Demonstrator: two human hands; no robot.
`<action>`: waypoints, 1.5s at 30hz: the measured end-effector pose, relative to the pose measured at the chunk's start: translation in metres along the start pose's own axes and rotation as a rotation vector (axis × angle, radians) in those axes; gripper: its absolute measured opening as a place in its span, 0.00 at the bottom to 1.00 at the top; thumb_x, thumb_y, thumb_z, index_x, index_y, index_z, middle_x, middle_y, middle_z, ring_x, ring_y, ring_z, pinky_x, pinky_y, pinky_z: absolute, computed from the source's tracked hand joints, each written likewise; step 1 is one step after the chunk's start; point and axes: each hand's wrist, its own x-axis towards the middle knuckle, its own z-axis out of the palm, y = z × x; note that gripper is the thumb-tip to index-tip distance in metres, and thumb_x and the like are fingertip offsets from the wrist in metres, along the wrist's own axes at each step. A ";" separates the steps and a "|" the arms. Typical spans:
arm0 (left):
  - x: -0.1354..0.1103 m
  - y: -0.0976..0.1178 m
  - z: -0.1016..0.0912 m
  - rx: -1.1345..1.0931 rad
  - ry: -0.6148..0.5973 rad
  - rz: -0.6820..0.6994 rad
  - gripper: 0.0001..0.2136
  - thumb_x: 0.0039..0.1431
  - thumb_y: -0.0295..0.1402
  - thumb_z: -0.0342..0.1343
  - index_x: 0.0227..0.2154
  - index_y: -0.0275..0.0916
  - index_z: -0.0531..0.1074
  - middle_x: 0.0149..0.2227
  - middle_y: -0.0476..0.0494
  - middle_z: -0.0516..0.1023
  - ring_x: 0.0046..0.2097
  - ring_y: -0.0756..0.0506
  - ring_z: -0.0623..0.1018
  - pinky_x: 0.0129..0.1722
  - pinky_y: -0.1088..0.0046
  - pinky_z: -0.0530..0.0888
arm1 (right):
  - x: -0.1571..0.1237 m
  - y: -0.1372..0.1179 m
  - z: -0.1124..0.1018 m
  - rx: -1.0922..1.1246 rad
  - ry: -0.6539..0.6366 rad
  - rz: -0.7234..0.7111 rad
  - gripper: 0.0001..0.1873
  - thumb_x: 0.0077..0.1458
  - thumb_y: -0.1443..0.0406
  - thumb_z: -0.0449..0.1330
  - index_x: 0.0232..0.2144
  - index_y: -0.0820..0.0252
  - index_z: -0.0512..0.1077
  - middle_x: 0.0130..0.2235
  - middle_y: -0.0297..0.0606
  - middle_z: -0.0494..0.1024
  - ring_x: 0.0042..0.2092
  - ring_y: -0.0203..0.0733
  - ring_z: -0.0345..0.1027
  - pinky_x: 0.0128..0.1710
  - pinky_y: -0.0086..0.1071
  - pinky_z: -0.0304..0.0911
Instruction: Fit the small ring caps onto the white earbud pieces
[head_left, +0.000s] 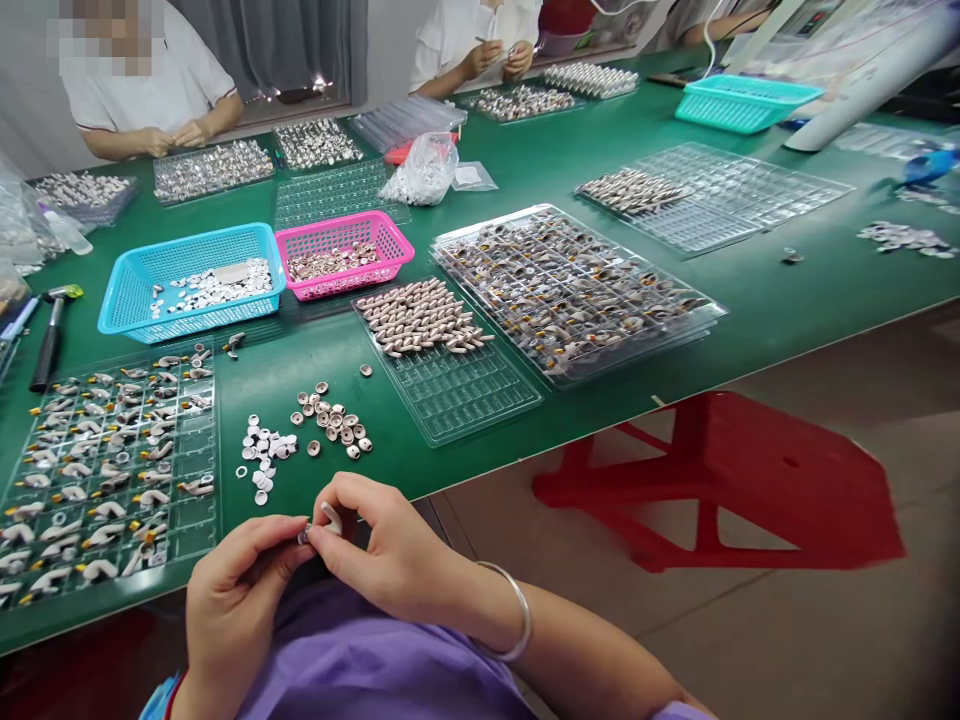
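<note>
My left hand [236,590] and my right hand [382,545] meet at the table's near edge, both pinched on a small white curved part [330,518] with a tiny metal piece at its end. Just beyond my fingers lie a loose cluster of small white rings [264,455] and a cluster of small brownish caps [336,418] on the green table [570,160]. To my left a clear compartment tray [105,460] holds several white curved pieces in rows.
A blue basket [191,280] and a pink basket [343,253] hold small parts. Clear trays [442,345] [570,290] [712,195] fill the middle. A hammer [49,335] lies far left. A red stool [742,480] stands beside me. Other people work across the table.
</note>
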 end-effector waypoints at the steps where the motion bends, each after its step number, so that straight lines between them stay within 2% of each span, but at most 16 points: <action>1: -0.001 0.000 0.000 -0.007 0.008 -0.004 0.08 0.51 0.27 0.67 0.33 0.47 0.83 0.32 0.51 0.86 0.31 0.47 0.84 0.31 0.79 0.82 | 0.000 0.000 0.000 0.000 0.000 -0.003 0.06 0.53 0.67 0.58 0.26 0.58 0.64 0.27 0.30 0.66 0.28 0.34 0.58 0.28 0.28 0.56; 5: -0.007 0.002 0.001 -0.072 0.048 -0.028 0.14 0.52 0.25 0.66 0.41 0.48 0.80 0.33 0.53 0.86 0.32 0.48 0.85 0.34 0.79 0.82 | 0.000 0.001 0.001 0.014 0.004 -0.011 0.07 0.54 0.66 0.59 0.26 0.58 0.64 0.27 0.30 0.66 0.28 0.33 0.58 0.28 0.27 0.56; 8: -0.012 0.003 0.001 -0.077 0.063 0.006 0.18 0.53 0.24 0.65 0.45 0.48 0.77 0.34 0.54 0.86 0.34 0.48 0.86 0.37 0.78 0.83 | -0.001 0.001 0.003 0.070 0.000 0.013 0.07 0.53 0.66 0.60 0.26 0.58 0.64 0.27 0.30 0.66 0.28 0.33 0.58 0.28 0.27 0.56; 13: -0.014 0.004 -0.001 0.009 0.111 0.136 0.18 0.51 0.21 0.66 0.44 0.46 0.75 0.32 0.54 0.86 0.32 0.49 0.86 0.36 0.79 0.82 | -0.004 0.003 0.005 0.328 -0.076 0.104 0.09 0.53 0.64 0.63 0.31 0.60 0.66 0.28 0.29 0.66 0.29 0.32 0.58 0.29 0.27 0.57; 21: -0.022 0.002 -0.004 0.186 0.136 0.271 0.16 0.51 0.23 0.67 0.41 0.46 0.76 0.32 0.52 0.86 0.30 0.47 0.85 0.31 0.76 0.81 | -0.006 0.008 0.006 0.583 -0.144 0.238 0.24 0.44 0.51 0.72 0.30 0.61 0.67 0.27 0.27 0.66 0.28 0.29 0.56 0.28 0.26 0.54; 26: -0.020 0.003 -0.009 0.273 0.069 0.319 0.17 0.52 0.27 0.67 0.44 0.47 0.75 0.32 0.53 0.87 0.32 0.46 0.86 0.37 0.73 0.82 | -0.003 0.004 -0.005 0.609 -0.204 0.281 0.24 0.41 0.53 0.74 0.29 0.62 0.70 0.25 0.26 0.67 0.26 0.28 0.57 0.27 0.26 0.56; 30: -0.013 0.016 -0.011 0.337 0.019 0.392 0.12 0.55 0.28 0.64 0.42 0.47 0.75 0.32 0.51 0.87 0.30 0.46 0.86 0.35 0.74 0.83 | -0.004 0.004 -0.010 0.618 -0.223 0.289 0.23 0.41 0.53 0.75 0.29 0.63 0.71 0.26 0.28 0.72 0.26 0.28 0.61 0.28 0.26 0.58; 32: -0.011 0.023 -0.012 0.346 -0.054 0.423 0.10 0.57 0.25 0.61 0.39 0.45 0.76 0.32 0.50 0.87 0.30 0.46 0.86 0.34 0.75 0.83 | -0.006 0.005 -0.009 0.632 -0.212 0.297 0.22 0.40 0.54 0.75 0.28 0.63 0.72 0.25 0.28 0.73 0.26 0.28 0.62 0.28 0.26 0.59; 36: -0.014 0.025 -0.013 0.289 -0.108 0.501 0.17 0.52 0.17 0.60 0.39 0.45 0.75 0.34 0.51 0.87 0.34 0.46 0.86 0.38 0.74 0.83 | -0.011 0.007 -0.004 0.695 -0.199 0.337 0.22 0.39 0.56 0.76 0.28 0.64 0.73 0.28 0.32 0.76 0.29 0.30 0.67 0.31 0.27 0.62; 38: -0.017 0.022 -0.011 0.231 -0.102 0.470 0.19 0.50 0.16 0.62 0.41 0.47 0.74 0.35 0.53 0.87 0.34 0.46 0.86 0.38 0.73 0.83 | -0.013 0.007 -0.003 0.706 -0.188 0.340 0.23 0.38 0.55 0.76 0.28 0.64 0.72 0.28 0.33 0.76 0.29 0.31 0.67 0.31 0.27 0.62; 41: -0.021 0.019 -0.004 0.151 -0.006 0.321 0.17 0.51 0.22 0.66 0.41 0.47 0.74 0.32 0.53 0.86 0.31 0.46 0.85 0.34 0.74 0.83 | -0.015 0.006 -0.004 0.667 -0.164 0.315 0.24 0.39 0.53 0.76 0.28 0.62 0.70 0.26 0.29 0.73 0.27 0.30 0.64 0.29 0.27 0.61; 43: -0.022 0.019 0.002 0.072 0.062 0.185 0.16 0.52 0.26 0.67 0.43 0.46 0.73 0.31 0.53 0.86 0.29 0.46 0.85 0.33 0.74 0.82 | -0.015 0.005 -0.009 0.639 -0.197 0.286 0.23 0.44 0.52 0.73 0.30 0.62 0.70 0.26 0.28 0.71 0.27 0.29 0.64 0.30 0.27 0.62; 45: -0.021 0.020 0.006 -0.017 0.077 0.043 0.16 0.54 0.30 0.67 0.44 0.45 0.72 0.29 0.52 0.85 0.30 0.46 0.84 0.34 0.74 0.81 | -0.015 0.003 -0.015 0.612 -0.259 0.248 0.21 0.50 0.52 0.70 0.35 0.61 0.70 0.30 0.30 0.72 0.31 0.31 0.67 0.35 0.28 0.65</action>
